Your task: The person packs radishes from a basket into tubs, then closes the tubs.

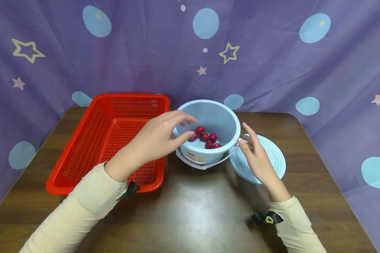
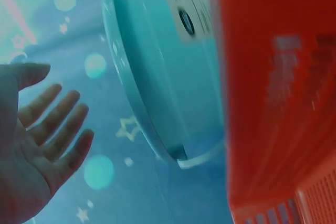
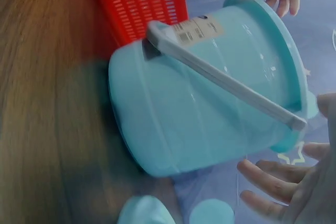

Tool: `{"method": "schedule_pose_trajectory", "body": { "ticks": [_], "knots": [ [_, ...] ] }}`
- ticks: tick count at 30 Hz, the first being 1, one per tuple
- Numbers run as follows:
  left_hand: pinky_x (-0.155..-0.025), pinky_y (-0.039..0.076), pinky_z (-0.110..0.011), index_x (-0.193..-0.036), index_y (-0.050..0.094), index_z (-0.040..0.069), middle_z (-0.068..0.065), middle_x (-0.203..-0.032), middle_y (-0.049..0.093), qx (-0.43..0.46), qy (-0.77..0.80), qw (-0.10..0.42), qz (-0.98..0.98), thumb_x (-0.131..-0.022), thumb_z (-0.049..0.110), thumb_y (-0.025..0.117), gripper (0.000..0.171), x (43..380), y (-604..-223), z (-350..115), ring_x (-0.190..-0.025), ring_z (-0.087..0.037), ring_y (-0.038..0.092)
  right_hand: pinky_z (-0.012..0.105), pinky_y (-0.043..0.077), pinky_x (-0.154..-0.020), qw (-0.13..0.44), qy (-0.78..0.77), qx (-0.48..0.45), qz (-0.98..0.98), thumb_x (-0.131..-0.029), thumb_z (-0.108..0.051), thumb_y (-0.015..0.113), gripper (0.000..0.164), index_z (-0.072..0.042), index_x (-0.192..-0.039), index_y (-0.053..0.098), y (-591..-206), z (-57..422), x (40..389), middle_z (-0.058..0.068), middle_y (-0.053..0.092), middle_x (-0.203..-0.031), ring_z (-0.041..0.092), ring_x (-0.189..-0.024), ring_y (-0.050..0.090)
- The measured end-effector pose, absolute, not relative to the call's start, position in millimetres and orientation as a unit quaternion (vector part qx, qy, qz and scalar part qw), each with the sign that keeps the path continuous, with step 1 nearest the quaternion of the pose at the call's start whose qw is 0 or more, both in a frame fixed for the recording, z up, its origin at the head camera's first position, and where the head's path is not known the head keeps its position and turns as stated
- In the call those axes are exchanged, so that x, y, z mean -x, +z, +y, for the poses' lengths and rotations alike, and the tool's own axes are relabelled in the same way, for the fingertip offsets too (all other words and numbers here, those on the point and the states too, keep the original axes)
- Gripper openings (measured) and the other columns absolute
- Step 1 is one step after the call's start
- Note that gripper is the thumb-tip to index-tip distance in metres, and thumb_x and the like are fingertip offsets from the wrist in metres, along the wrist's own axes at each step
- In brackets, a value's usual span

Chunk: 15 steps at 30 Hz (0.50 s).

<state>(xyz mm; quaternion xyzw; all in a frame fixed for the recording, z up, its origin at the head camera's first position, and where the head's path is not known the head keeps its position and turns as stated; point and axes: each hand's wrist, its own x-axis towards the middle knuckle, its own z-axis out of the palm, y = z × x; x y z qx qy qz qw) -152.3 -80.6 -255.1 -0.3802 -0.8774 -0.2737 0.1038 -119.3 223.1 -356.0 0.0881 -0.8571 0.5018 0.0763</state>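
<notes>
A light blue bucket (image 1: pixel 228 123) stands upright with several round, dark red fruits or vegetables (image 1: pixel 204 137) on its bottom; their exact kind is unclear. Its pale handle (image 3: pixel 226 81) hangs down on the near side, below a label. Over the bucket's left rim is my left hand (image 1: pixel 164 135), fingers loosely bent and holding nothing. The left wrist view shows that hand (image 2: pixel 39 150) with fingers spread, apart from the bucket wall. Beside the right rim, my right hand (image 1: pixel 256 158) has its fingers spread, gripping nothing; whether a fingertip touches the rim I cannot tell.
A red slotted basket (image 1: pixel 85 151) sits to the left, close against the bucket. On the right lies a round light blue lid (image 1: pixel 278 154), partly behind my right hand. A purple patterned cloth (image 1: pixel 164 49) hangs behind the wooden table (image 1: pixel 190 218).
</notes>
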Motion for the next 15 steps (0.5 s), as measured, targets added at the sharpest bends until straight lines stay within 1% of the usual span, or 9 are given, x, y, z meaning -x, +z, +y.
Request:
{"method": "schedule_pose_trajectory", "body": {
  "ticks": [2, 4, 6, 9, 11, 13, 15],
  "knots": [
    [-0.085, 0.052, -0.034, -0.121, 0.066, 0.015, 0.002, -0.115, 0.066, 0.388, -0.279, 0.126, -0.869, -0.092, 0.026, 0.071, 0.031, 143.8, -255.5, -75.1, -0.103, -0.014, 0.06, 0.049, 0.043, -0.102, 0.086, 0.487, -0.089, -0.864, -0.106, -0.029, 0.047, 0.051, -0.017, -0.154, 0.034, -355.5, 228.9, 117.9, 0.018, 0.051, -0.142, 0.032, -0.123, 0.056],
    [-0.087, 0.052, -0.033, -0.121, 0.066, 0.014, 0.002, -0.115, 0.066, 0.4, -0.285, 0.148, -0.859, -0.092, 0.024, 0.071, 0.031, 135.3, -255.3, -69.4, -0.102, -0.014, 0.061, 0.046, 0.043, -0.101, 0.095, 0.473, -0.095, -0.871, -0.105, -0.026, 0.05, 0.047, -0.011, -0.15, 0.042, -355.2, 235.7, 116.5, 0.016, 0.054, -0.14, 0.031, -0.12, 0.057],
    [-0.086, 0.051, -0.03, -0.119, 0.066, 0.013, 0.003, -0.113, 0.066, 0.411, -0.291, 0.163, -0.848, -0.092, 0.022, 0.071, 0.029, 127.2, -254.7, -63.5, -0.1, -0.012, 0.06, 0.046, 0.043, -0.1, 0.103, 0.455, -0.098, -0.879, -0.104, -0.024, 0.053, 0.045, -0.01, -0.146, 0.048, -354.6, 242.7, 114.3, 0.015, 0.056, -0.139, 0.031, -0.12, 0.057],
    [-0.086, 0.051, -0.028, -0.117, 0.066, 0.014, 0.006, -0.111, 0.065, 0.42, -0.296, 0.174, -0.84, -0.091, 0.021, 0.071, 0.027, 116.1, -254.3, -54.8, -0.101, -0.01, 0.06, 0.046, 0.042, -0.1, 0.112, 0.433, -0.103, -0.888, -0.102, -0.021, 0.057, 0.042, -0.008, -0.142, 0.053, -353.8, 253.5, 109.8, 0.014, 0.057, -0.137, 0.031, -0.122, 0.055],
    [-0.086, 0.05, -0.029, -0.116, 0.066, 0.015, 0.006, -0.11, 0.065, 0.422, -0.294, 0.174, -0.839, -0.091, 0.02, 0.071, 0.026, 109.0, -254.9, -49.3, -0.102, -0.01, 0.06, 0.04, 0.043, -0.1, 0.117, 0.418, -0.105, -0.895, -0.101, -0.02, 0.059, 0.04, -0.008, -0.139, 0.055, -353.8, 260.9, 105.9, 0.012, 0.058, -0.136, 0.029, -0.122, 0.054],
    [-0.09, 0.05, -0.03, -0.117, 0.066, 0.015, 0.006, -0.111, 0.065, 0.423, -0.293, 0.172, -0.84, -0.091, 0.021, 0.072, 0.027, 102.1, -256.9, -44.3, -0.105, -0.012, 0.06, 0.031, 0.043, -0.099, 0.125, 0.405, -0.108, -0.899, -0.1, -0.018, 0.06, 0.038, -0.007, -0.137, 0.057, -354.7, 269.1, 102.1, 0.01, 0.059, -0.135, 0.021, -0.121, 0.055],
    [-0.091, 0.049, -0.031, -0.117, 0.066, 0.015, 0.005, -0.111, 0.064, 0.424, -0.293, 0.17, -0.84, -0.09, 0.021, 0.072, 0.028, 95.5, -259.5, -39.8, -0.104, -0.013, 0.06, 0.021, 0.042, -0.096, 0.135, 0.397, -0.114, -0.901, -0.099, -0.015, 0.062, 0.037, -0.006, -0.135, 0.059, -356.8, 278.2, 99.2, 0.009, 0.061, -0.133, 0.011, -0.12, 0.054]
  ]
}}
